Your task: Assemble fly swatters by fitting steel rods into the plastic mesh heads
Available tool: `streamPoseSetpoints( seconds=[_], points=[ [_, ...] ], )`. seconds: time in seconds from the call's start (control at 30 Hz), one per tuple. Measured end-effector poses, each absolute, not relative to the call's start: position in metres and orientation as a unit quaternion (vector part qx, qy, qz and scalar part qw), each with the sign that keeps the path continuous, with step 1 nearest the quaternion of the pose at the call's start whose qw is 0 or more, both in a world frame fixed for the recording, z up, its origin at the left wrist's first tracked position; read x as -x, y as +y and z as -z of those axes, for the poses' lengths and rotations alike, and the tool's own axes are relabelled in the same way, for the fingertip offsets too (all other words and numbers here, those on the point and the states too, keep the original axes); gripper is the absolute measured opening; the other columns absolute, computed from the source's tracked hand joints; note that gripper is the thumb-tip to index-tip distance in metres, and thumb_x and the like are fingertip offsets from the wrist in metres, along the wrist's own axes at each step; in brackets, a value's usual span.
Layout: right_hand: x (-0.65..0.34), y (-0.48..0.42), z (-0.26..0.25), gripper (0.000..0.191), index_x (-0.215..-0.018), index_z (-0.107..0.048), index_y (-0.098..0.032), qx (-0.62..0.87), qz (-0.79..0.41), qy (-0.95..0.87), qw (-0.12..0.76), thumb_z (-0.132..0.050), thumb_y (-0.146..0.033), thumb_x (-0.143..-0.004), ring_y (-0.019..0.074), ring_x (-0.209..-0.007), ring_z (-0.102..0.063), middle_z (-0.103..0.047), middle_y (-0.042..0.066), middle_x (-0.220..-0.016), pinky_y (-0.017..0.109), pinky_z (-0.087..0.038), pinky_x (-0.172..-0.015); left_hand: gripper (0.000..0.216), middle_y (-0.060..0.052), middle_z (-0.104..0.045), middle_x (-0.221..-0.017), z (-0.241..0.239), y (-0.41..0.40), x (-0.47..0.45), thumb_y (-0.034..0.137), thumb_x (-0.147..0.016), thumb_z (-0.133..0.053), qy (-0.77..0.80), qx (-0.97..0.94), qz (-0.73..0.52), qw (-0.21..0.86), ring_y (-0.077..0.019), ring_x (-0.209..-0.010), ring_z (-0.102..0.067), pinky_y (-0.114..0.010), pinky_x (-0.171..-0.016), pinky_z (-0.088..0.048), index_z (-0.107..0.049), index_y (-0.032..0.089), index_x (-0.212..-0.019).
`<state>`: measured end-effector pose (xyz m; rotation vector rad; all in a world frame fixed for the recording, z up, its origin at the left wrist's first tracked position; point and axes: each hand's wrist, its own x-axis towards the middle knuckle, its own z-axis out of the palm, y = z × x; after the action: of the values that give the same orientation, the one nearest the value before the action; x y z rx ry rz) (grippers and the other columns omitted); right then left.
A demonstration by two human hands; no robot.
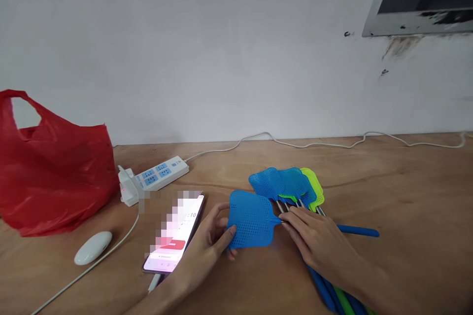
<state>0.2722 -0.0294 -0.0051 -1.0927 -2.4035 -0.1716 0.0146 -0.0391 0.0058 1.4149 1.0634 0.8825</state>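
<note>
A blue fly swatter [251, 219] with a square perforated head is held between my two hands above the table. My left hand [216, 231] pinches the left edge of its head, thumb on top and fingers behind. The fingers of my right hand [314, 236] close on the thin metal shaft just beside the head; the blue handle sticks out to the right. Behind and under my right hand lies a pile of fly swatters [268, 184] with blue and yellow-green heads. Their blue and green handles [325, 288] reach toward the near edge of the view, partly hidden by my right forearm.
A lit phone [181, 231] with a cable plugged in lies left of my left hand. Farther left are a white mouse [93, 248], a white power strip [162, 174] and a red plastic bag [59, 172]. A white cord [306, 145] runs along the wall.
</note>
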Motion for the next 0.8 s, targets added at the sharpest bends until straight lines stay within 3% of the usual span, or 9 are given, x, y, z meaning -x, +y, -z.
streamPoseSetpoints(
  seconds=[0.13, 0.3, 0.57, 0.8],
  points=[
    [-0.268, -0.035, -0.001, 0.024, -0.102, -0.060, -0.020, 0.405, 0.019, -0.881, 0.242, -0.036, -0.019, -0.102, 0.0269, -0.090, -0.067, -0.069, 0.008, -0.095, 0.038, -0.050, -0.073, 0.060, -0.002, -0.068, -0.084, -0.005, -0.043, -0.018, 0.054, -0.090, -0.061, 0.445, -0.594, -0.373, 0.556, -0.0164, -0.062, -0.061, -0.032, -0.063, -0.052, -0.043, 0.020, -0.136],
    [-0.272, -0.033, 0.005, 0.030, -0.083, -0.056, -0.021, 0.413, 0.019, -0.887, 0.203, -0.034, -0.023, -0.104, 0.0227, -0.066, -0.065, -0.066, 0.003, -0.074, 0.031, -0.039, -0.056, 0.056, -0.002, -0.067, -0.082, 0.007, -0.046, -0.018, 0.053, -0.091, -0.061, 0.438, -0.603, -0.372, 0.554, -0.0178, -0.066, -0.063, -0.032, -0.066, -0.052, -0.045, 0.020, -0.134],
    [-0.277, -0.030, 0.008, 0.040, -0.078, -0.054, -0.022, 0.408, 0.091, -0.883, 0.214, -0.030, -0.030, -0.107, 0.0207, -0.060, -0.066, -0.066, 0.000, -0.065, 0.030, -0.027, -0.051, 0.065, -0.003, -0.069, -0.082, 0.004, -0.044, -0.017, 0.053, -0.087, -0.066, 0.424, -0.567, -0.362, 0.607, -0.0186, -0.066, -0.065, -0.031, -0.061, -0.051, -0.043, 0.020, -0.137],
    [-0.267, -0.038, 0.004, 0.043, -0.076, -0.056, -0.022, 0.406, 0.208, -0.859, 0.233, -0.027, -0.023, -0.107, 0.0205, -0.055, -0.062, -0.061, 0.001, -0.060, 0.032, -0.026, -0.050, 0.052, -0.002, -0.068, -0.082, 0.007, -0.037, -0.014, 0.040, -0.086, -0.071, 0.409, -0.457, -0.381, 0.692, -0.0125, -0.052, -0.063, -0.021, -0.045, -0.044, -0.045, 0.021, -0.127]
  ],
)
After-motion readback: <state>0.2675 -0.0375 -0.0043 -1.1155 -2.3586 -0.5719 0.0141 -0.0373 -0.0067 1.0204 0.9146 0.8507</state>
